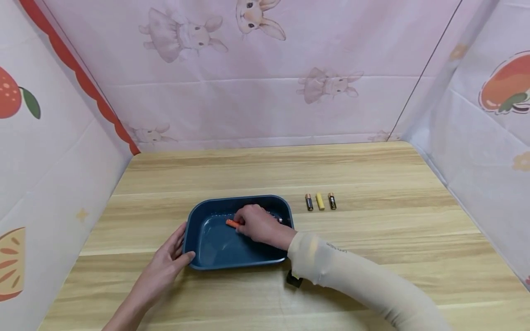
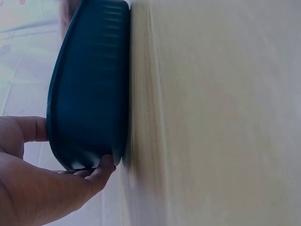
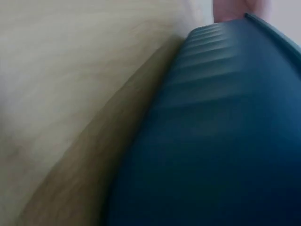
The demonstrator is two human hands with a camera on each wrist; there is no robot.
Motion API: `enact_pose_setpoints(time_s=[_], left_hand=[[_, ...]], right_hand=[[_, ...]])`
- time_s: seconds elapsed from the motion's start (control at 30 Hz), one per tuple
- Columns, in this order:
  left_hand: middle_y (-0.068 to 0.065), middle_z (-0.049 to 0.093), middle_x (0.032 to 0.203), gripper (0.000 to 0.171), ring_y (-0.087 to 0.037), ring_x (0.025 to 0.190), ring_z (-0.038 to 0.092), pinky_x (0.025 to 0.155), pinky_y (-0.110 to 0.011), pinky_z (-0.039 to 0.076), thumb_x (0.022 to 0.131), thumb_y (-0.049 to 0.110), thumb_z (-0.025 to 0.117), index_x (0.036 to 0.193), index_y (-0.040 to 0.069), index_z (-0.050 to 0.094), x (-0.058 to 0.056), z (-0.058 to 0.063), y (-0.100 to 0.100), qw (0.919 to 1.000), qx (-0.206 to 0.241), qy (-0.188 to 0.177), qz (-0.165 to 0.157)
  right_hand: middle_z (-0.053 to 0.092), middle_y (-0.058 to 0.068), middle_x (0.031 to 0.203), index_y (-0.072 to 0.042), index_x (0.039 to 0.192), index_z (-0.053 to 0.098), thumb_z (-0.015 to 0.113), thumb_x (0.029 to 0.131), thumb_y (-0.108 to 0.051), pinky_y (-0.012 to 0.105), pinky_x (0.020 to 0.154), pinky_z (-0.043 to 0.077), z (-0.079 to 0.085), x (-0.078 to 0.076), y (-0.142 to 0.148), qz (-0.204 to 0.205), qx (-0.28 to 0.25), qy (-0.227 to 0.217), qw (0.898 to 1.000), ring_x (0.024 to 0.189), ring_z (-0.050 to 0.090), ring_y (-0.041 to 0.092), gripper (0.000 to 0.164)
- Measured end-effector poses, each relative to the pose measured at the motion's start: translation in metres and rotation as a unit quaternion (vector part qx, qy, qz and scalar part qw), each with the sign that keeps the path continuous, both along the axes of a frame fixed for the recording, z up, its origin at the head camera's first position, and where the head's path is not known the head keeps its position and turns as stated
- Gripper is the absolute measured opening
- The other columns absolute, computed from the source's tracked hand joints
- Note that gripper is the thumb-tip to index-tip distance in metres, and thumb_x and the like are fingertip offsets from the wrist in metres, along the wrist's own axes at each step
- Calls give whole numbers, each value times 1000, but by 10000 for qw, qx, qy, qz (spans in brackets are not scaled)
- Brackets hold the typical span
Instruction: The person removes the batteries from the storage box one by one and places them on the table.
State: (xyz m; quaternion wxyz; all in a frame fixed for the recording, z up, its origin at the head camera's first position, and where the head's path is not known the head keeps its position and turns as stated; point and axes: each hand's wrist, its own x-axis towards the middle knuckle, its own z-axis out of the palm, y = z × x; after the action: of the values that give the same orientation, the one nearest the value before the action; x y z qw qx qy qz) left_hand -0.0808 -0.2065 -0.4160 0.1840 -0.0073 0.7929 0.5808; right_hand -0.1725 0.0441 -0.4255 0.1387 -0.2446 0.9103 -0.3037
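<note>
A dark blue rectangular plastic basin (image 1: 236,266) sits on the table, left of centre. My left hand (image 1: 167,262) holds its left end, the thumb at the rim and the fingers against the outer wall. In the left wrist view that hand (image 2: 51,183) grips the corner of the basin (image 2: 91,80). Inside the basin, my right hand (image 1: 258,223) pinches a small orange cylinder (image 1: 232,223), whose left end sticks out past the fingertips. Small shiny things (image 1: 279,220) lie behind the right hand, mostly hidden. The right wrist view shows mainly the basin's outer wall (image 3: 202,136).
Right of the basin, a battery (image 1: 309,202), a yellow cylinder (image 1: 320,201) and another battery (image 1: 332,201) lie in a row. A black object (image 1: 294,278) is partly covered by the right sleeve (image 1: 352,271). Printed cloth walls (image 1: 256,110) enclose the wooden table (image 1: 393,257).
</note>
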Motion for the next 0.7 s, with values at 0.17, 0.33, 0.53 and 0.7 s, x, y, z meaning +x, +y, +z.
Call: enact_pose_setpoints(time_s=[0.17,0.33,0.53,0.7], left_hand=[[-15,3,172,84,-35,157,10,123,-48,20,104,5,57,166,6,1,0,0,0,10000,-38,-12,7],[-15,3,172,84,-35,157,10,123,-48,20,103,6,57,166,7,1,0,0,0,10000,-62,-52,30],[-14,3,173,84,-34,157,10,123,-49,21,104,6,57,166,7,1,0,-1,0,9999,-69,-86,50],[-14,3,172,84,-35,157,11,123,-49,22,104,5,57,166,8,1,-1,-1,0,9999,-81,-110,54]], right_hand=[[65,-4,83,-8,102,80,75,97,-14,19,55,49,0,1,-1,177,237,160,9994,64,56,10,10],[64,-4,84,-9,104,78,74,96,-15,21,55,50,3,-2,0,-88,-113,-237,9996,64,57,11,10],[68,-2,89,-10,105,74,73,96,-14,22,61,51,13,-6,9,-322,-1361,-444,9892,72,58,12,9],[68,0,88,-8,108,74,70,99,-15,22,58,48,28,-6,19,-326,-2152,-480,9748,70,56,15,12]])
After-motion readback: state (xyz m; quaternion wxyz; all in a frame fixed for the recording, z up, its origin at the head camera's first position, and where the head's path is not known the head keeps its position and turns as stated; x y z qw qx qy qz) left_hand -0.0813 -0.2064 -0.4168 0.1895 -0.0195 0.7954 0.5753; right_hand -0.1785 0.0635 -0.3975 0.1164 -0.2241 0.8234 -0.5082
